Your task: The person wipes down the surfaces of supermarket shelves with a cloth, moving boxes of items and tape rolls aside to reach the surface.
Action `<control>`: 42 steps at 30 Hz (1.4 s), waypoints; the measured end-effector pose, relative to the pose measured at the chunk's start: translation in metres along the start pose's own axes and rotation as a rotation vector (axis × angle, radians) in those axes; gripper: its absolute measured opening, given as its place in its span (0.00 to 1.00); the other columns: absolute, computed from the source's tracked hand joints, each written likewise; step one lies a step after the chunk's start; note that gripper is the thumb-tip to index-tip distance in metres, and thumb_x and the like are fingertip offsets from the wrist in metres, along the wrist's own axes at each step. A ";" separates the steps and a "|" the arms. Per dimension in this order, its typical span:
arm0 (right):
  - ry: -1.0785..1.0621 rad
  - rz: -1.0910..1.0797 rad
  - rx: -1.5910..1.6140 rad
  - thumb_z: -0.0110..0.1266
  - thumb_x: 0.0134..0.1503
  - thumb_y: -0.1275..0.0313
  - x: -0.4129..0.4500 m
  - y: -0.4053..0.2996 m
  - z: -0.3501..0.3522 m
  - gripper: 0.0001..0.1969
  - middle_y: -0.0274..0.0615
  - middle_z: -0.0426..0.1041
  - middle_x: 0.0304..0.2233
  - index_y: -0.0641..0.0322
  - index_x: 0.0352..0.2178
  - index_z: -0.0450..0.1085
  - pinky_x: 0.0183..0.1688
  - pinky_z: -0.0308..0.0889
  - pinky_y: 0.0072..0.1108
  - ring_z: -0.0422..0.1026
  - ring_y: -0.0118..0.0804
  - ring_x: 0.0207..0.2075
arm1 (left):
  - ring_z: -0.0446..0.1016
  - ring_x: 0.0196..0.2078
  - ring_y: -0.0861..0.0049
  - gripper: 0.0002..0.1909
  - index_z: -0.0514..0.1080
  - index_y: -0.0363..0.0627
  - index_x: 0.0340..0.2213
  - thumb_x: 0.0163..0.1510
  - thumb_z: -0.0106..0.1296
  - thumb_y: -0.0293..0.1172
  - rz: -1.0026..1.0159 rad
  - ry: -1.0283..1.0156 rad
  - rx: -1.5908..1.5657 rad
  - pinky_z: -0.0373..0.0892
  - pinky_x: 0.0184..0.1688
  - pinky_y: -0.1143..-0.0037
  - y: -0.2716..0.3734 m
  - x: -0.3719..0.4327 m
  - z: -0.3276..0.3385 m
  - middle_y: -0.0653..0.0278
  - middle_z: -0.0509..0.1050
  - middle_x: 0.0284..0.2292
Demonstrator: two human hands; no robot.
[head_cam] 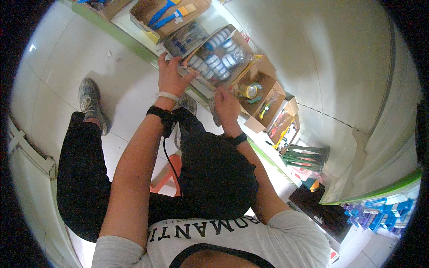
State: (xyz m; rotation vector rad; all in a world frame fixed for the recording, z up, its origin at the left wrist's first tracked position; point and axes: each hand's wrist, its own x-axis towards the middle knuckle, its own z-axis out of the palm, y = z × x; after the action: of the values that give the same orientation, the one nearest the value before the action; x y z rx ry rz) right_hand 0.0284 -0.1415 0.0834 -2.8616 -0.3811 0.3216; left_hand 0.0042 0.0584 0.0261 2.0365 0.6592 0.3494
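My left hand reaches to the shelf, fingers spread. Its fingertips are at the near edge of a clear-lidded plastic box, and its thumb is at the near side of a cardboard box. Whether it grips either box is unclear. Inside the cardboard box lie several white-and-blue tape rolls in stacks, beside crumpled clear film. Close to this box's right near corner, my right hand has its fingers curled around a grey cloth, which hangs below them.
To the left stands a cardboard box of blue-handled paintbrushes. Rightward are a box with a yellow tape roll, a cutter knife and green folded legs. An orange plastic stool stands below me; a white panel is at left.
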 end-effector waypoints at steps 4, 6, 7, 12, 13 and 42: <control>0.038 0.063 -0.014 0.48 0.58 0.59 0.004 -0.005 0.001 0.15 0.50 0.77 0.31 0.52 0.39 0.76 0.34 0.70 0.39 0.76 0.53 0.32 | 0.65 0.54 0.48 0.37 0.70 0.38 0.46 0.37 0.70 0.46 -0.056 -0.083 -0.039 0.66 0.55 0.64 -0.001 0.006 -0.002 0.40 0.53 0.58; 0.052 0.074 0.007 0.48 0.58 0.60 0.006 -0.003 0.003 0.15 0.51 0.77 0.32 0.52 0.39 0.76 0.35 0.70 0.39 0.76 0.53 0.33 | 0.64 0.55 0.48 0.37 0.70 0.39 0.46 0.37 0.70 0.47 -0.043 -0.091 -0.008 0.66 0.55 0.64 -0.001 0.008 -0.003 0.40 0.53 0.58; 0.065 0.064 0.016 0.48 0.57 0.60 0.007 0.001 0.004 0.15 0.51 0.77 0.32 0.53 0.40 0.76 0.36 0.70 0.39 0.76 0.53 0.33 | 0.64 0.56 0.48 0.38 0.70 0.39 0.46 0.37 0.70 0.47 -0.029 -0.102 0.019 0.65 0.56 0.65 0.000 0.010 -0.003 0.40 0.53 0.58; 0.028 0.065 0.043 0.48 0.57 0.60 0.006 -0.001 0.000 0.16 0.52 0.77 0.32 0.55 0.40 0.75 0.38 0.70 0.39 0.76 0.55 0.35 | 0.60 0.58 0.44 0.40 0.68 0.40 0.49 0.39 0.68 0.52 -0.033 -0.133 0.062 0.62 0.58 0.62 0.006 0.013 -0.007 0.37 0.53 0.58; 0.023 0.060 0.048 0.48 0.57 0.60 0.007 -0.001 -0.001 0.16 0.52 0.77 0.32 0.55 0.40 0.75 0.38 0.70 0.39 0.76 0.55 0.35 | 0.60 0.58 0.43 0.41 0.68 0.40 0.49 0.39 0.68 0.53 -0.040 -0.143 0.045 0.62 0.58 0.62 0.006 0.013 -0.007 0.37 0.53 0.58; -0.034 0.099 0.001 0.53 0.54 0.54 0.026 -0.023 -0.007 0.19 0.49 0.77 0.33 0.59 0.34 0.76 0.39 0.69 0.36 0.76 0.52 0.36 | 0.76 0.42 0.61 0.33 0.58 0.34 0.55 0.55 0.56 0.39 -0.153 -0.062 -0.356 0.73 0.41 0.68 -0.011 0.015 0.005 0.45 0.69 0.50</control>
State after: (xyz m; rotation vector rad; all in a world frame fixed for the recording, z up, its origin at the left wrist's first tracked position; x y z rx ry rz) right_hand 0.0491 -0.1140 0.0909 -2.8834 -0.2456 0.3892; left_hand 0.0153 0.0684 0.0140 1.6423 0.6586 0.2889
